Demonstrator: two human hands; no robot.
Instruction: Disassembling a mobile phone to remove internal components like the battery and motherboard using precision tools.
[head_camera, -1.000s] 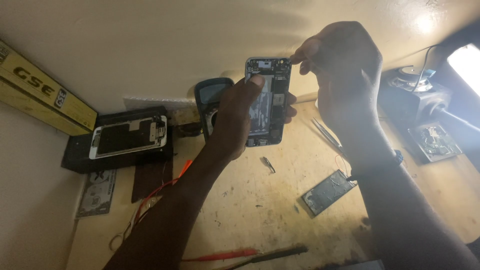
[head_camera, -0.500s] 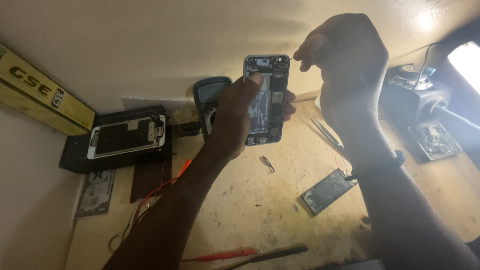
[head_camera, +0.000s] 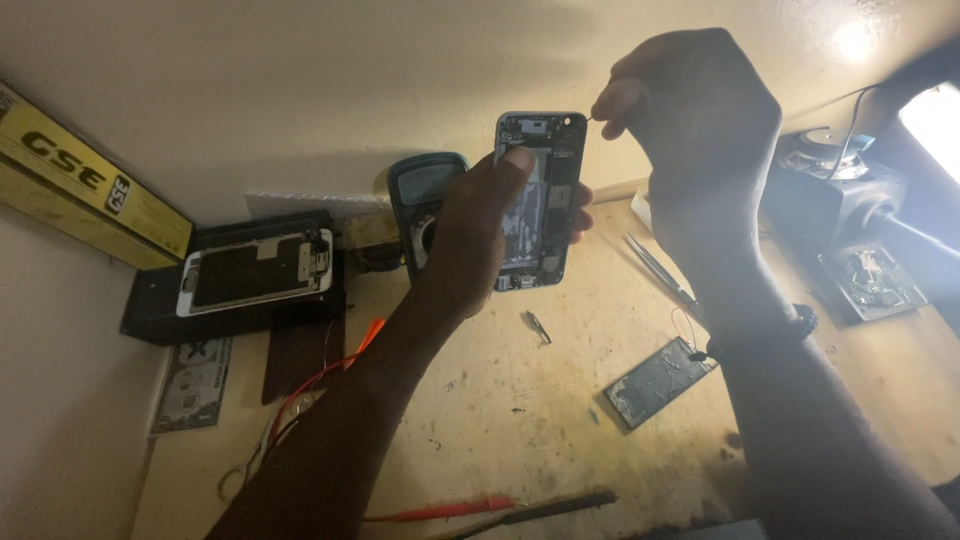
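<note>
Two hands work at centre frame, raised above the bench. The left hand (head_camera: 475, 235) grips an opened phone (head_camera: 540, 200) upright, thumb across its exposed interior, fingers wrapped behind. The right hand (head_camera: 700, 120) sits just beside the phone's upper right corner, thumb and forefinger pinched shut on something too small to identify.

Progress, judged from the layout: the phone is already opened, with its internals bare. A screen assembly (head_camera: 255, 270) lies apart on a black block (head_camera: 160, 310) at left, and a battery (head_camera: 660, 382) lies loose at lower right. Nothing shows refitting under way.

The bench (head_camera: 520, 430) is pale wood, stained and scratched. It carries tweezers (head_camera: 660, 272), a multimeter (head_camera: 425, 195) behind the phone, a red probe (head_camera: 440, 510) at the bottom edge and a banknote (head_camera: 190, 385) at left. A plain cream wall backs the bench; a bright lamp (head_camera: 935, 120) glares at upper right.
</note>
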